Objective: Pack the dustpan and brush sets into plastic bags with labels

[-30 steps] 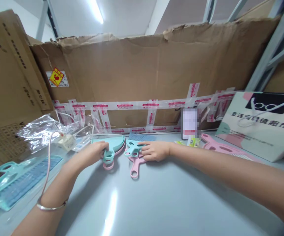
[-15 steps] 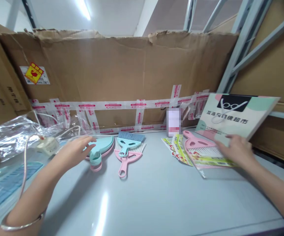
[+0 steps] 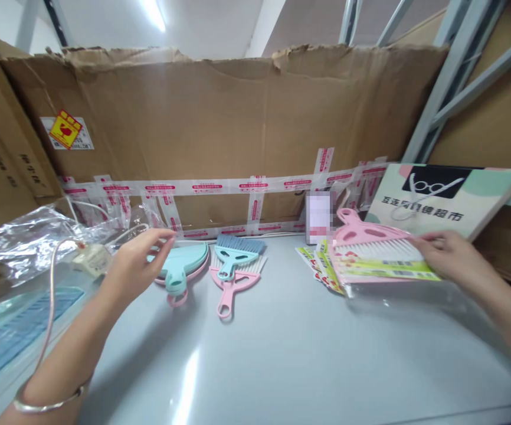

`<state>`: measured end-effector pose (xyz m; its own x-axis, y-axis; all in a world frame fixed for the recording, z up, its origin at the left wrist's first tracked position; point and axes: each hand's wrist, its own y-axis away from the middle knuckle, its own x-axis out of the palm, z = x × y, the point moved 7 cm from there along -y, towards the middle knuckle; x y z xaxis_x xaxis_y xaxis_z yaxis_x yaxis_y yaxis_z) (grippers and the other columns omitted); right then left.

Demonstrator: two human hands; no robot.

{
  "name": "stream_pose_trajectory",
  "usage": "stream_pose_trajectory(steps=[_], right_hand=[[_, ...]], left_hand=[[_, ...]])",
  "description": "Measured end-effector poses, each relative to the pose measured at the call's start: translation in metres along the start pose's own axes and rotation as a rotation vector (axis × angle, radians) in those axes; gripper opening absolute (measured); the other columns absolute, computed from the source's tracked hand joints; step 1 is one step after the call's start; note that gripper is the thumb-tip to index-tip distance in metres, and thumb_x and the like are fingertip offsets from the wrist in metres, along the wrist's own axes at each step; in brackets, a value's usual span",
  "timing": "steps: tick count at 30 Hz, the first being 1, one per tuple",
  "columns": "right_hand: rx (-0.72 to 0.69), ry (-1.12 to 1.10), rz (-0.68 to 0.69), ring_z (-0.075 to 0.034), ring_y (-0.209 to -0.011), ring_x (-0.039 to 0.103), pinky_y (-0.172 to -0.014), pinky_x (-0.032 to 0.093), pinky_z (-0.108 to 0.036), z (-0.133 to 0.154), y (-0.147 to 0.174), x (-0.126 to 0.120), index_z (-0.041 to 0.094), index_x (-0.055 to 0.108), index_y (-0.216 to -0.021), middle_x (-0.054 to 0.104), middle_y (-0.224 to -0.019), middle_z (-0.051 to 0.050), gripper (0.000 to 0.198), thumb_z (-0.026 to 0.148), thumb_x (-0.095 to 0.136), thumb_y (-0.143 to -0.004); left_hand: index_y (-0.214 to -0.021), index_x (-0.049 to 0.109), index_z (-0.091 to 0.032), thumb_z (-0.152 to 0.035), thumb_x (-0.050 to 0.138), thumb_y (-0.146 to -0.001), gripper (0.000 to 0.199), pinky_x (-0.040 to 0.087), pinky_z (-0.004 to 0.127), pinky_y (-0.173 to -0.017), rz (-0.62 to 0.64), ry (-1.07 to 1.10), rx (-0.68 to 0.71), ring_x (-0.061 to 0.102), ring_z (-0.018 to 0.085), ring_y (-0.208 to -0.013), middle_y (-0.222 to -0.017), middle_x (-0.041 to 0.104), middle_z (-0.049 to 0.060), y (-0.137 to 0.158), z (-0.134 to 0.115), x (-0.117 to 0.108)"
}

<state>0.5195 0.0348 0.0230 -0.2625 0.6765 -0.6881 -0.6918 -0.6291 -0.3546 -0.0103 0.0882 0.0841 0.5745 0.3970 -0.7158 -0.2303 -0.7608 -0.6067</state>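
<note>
My right hand (image 3: 448, 254) pinches the edge of a bagged pink brush and dustpan set (image 3: 364, 233), which is lifted and tilted at the right. A yellow-green printed card (image 3: 388, 268) shows through the clear bag. My left hand (image 3: 143, 257) hovers beside the stacked dustpans with its fingers apart from the thumb and nothing in them. Of those dustpans, the light blue one (image 3: 184, 260) lies on top of a pink one (image 3: 176, 299). To their right, a small blue brush (image 3: 236, 254) overlaps a pink brush (image 3: 233, 286) with white bristles.
Several printed cards (image 3: 321, 268) lie near a pale pixelated object (image 3: 318, 215). An upright flat box (image 3: 441, 195) with a glasses picture stands behind my right hand. A large carton (image 3: 238, 118) walls the back. At left are a power plug (image 3: 91, 260) and bagged blue brushes (image 3: 34, 313).
My right hand has closed on the bagged pink set and raised it off the table. My left hand has shifted slightly, still beside the dustpans. The view has turned a little.
</note>
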Motion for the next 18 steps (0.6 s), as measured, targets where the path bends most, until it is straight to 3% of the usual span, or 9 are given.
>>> stream_pose_trajectory(steps=[2,4,7,8,10,12,16,18], right_hand=[[-0.031,-0.13,0.145,-0.014,-0.049,0.055,-0.047,0.041,-0.027,0.04,0.015,0.016,0.021,0.047,-0.076,0.065,-0.073,-0.014,0.015,0.034,0.052,-0.078],[-0.108,-0.249,0.297,-0.013,-0.052,0.056,-0.048,0.041,-0.024,0.091,0.038,0.041,0.021,0.049,-0.082,0.064,-0.074,-0.007,0.018,0.039,0.051,-0.079],[-0.201,-0.399,0.484,-0.011,-0.051,0.054,-0.046,0.039,-0.021,0.165,0.08,0.083,0.021,0.05,-0.079,0.059,-0.064,0.001,0.016,0.037,0.054,-0.077],[-0.232,-0.516,0.579,-0.011,-0.05,0.052,-0.045,0.038,-0.021,0.188,0.095,0.097,0.02,0.05,-0.076,0.057,-0.06,0.002,0.016,0.035,0.056,-0.076],[-0.266,-0.684,0.699,-0.012,-0.048,0.05,-0.044,0.037,-0.022,0.221,0.119,0.116,0.019,0.049,-0.072,0.054,-0.056,0.002,0.018,0.034,0.058,-0.074],[-0.274,-0.769,0.683,-0.013,-0.055,0.053,-0.05,0.041,-0.024,0.234,0.131,0.12,0.019,0.048,-0.076,0.055,-0.063,0.001,0.02,0.037,0.056,-0.076],[-0.386,-0.957,0.368,-0.012,-0.081,0.053,-0.073,0.042,-0.026,0.224,0.142,0.088,0.022,0.046,-0.089,0.055,-0.087,-0.001,0.02,0.04,0.05,-0.082],[-0.437,-1.019,0.434,-0.013,-0.079,0.053,-0.074,0.042,-0.027,0.218,0.155,0.084,0.022,0.048,-0.086,0.055,-0.084,0.0,0.021,0.041,0.053,-0.08]], left_hand=[[-0.093,0.059,-0.02,-0.045,0.047,-0.081,0.031,0.052,0.028,-0.062,0.012,0.227,-0.101,0.062,0.02,-0.076,-0.088,0.064,0.006,0.003,-0.012,0.011],[-0.106,0.055,-0.021,-0.047,0.05,-0.078,0.038,0.054,0.028,-0.058,0.148,0.506,-0.276,0.064,0.02,-0.078,-0.098,0.062,0.007,0.009,-0.024,0.035],[-0.13,0.032,-0.029,-0.045,0.057,-0.075,0.063,0.056,0.03,-0.056,0.305,0.879,-0.545,0.066,0.02,-0.079,-0.115,0.056,0.01,0.023,-0.035,0.067],[-0.131,0.028,-0.03,-0.044,0.059,-0.074,0.067,0.056,0.029,-0.055,0.313,0.958,-0.606,0.066,0.019,-0.076,-0.112,0.058,0.01,0.025,-0.035,0.073],[-0.125,0.036,-0.027,-0.038,0.062,-0.073,0.06,0.054,0.025,-0.051,0.295,1.056,-0.669,0.066,0.017,-0.069,-0.094,0.064,0.006,0.027,-0.029,0.077],[-0.11,0.048,-0.021,-0.031,0.063,-0.07,0.043,0.048,0.02,-0.043,0.241,1.089,-0.715,0.063,0.014,-0.057,-0.073,0.064,0.002,0.027,-0.016,0.076],[-0.089,0.047,-0.02,-0.024,0.061,-0.066,0.027,0.035,0.015,-0.032,-0.025,1.088,-0.78,0.05,0.009,-0.034,-0.052,0.056,-0.007,0.024,0.007,0.063],[-0.086,0.045,-0.021,-0.022,0.063,-0.063,0.029,0.036,0.015,-0.033,-0.182,1.077,-0.751,0.048,0.007,-0.033,-0.053,0.055,-0.008,0.022,0.01,0.054]])
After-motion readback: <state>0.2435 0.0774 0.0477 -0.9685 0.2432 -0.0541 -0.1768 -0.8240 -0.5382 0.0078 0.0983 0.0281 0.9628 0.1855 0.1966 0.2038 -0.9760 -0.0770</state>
